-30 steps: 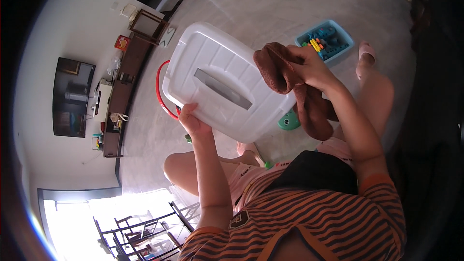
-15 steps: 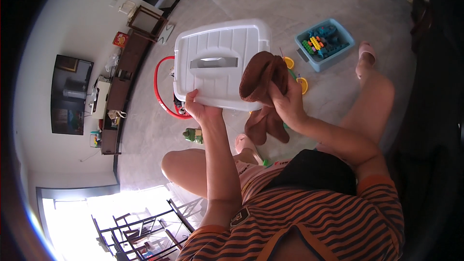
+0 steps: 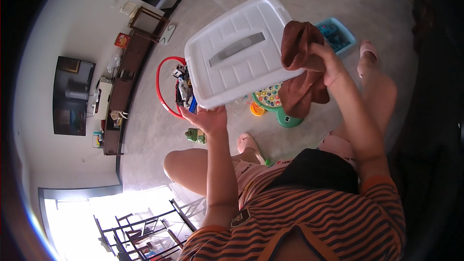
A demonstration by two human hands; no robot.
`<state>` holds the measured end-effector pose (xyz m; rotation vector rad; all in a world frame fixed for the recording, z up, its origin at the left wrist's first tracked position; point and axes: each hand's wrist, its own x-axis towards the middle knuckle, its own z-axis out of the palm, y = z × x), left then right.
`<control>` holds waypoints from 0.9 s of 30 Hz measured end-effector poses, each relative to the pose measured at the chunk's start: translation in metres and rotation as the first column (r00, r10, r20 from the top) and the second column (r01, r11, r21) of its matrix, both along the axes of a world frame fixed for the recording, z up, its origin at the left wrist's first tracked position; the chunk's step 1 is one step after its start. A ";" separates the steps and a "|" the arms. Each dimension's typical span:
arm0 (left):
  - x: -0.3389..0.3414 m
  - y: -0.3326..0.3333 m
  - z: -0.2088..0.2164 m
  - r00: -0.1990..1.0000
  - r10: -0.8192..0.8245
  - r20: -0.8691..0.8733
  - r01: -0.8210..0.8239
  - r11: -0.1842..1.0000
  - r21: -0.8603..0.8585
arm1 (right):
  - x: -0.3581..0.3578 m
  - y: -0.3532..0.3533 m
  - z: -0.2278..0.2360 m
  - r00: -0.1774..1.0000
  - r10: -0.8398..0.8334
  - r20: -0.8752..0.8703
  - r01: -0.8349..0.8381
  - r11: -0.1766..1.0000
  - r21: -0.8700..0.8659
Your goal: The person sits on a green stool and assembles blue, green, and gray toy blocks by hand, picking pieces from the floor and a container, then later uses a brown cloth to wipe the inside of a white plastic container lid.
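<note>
A white plastic box lid [image 3: 232, 75] with a grey inset handle is held up over the floor, tilted with its right end higher. My left hand [image 3: 208, 118] grips its near left corner, the palm under the edge and some fingers hidden behind it. In my right hand [image 3: 331, 65] is a bunched brown cloth [image 3: 305, 94], pressed against the lid's right edge, its loose end hanging down. The fingers of that hand are closed around the fabric.
Below the lid lie a green turtle-shaped toy [image 3: 288, 119], a yellow-orange round piece [image 3: 257, 109] and a red hoop [image 3: 158, 82] with mixed toys [image 3: 183, 89] by it. A blue bin of toys [image 3: 349, 34] stands at the right. A green toy [image 3: 195, 135] sits near my left knee.
The lid has risen and tilted, its right end swinging up and away. My right hand has moved right and up with the brown cloth. The turtle toy has come into sight.
</note>
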<state>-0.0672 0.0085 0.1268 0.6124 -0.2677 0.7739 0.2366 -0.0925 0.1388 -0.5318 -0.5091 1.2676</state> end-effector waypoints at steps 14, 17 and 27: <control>0.016 -0.032 -0.005 0.700 0.270 -0.661 -0.423 0.903 -0.078 | 0.010 -0.005 0.009 0.961 -0.246 0.128 0.262 0.957 -0.124; 0.044 -0.049 -0.019 0.714 0.262 -0.650 -0.511 0.829 -0.227 | -0.004 0.008 0.001 0.855 -0.486 0.180 0.504 0.860 -0.077; 0.079 -0.043 -0.027 0.924 0.141 -0.356 -0.248 0.928 -0.276 | -0.108 -0.014 -0.017 0.822 -0.325 0.468 0.220 0.939 0.265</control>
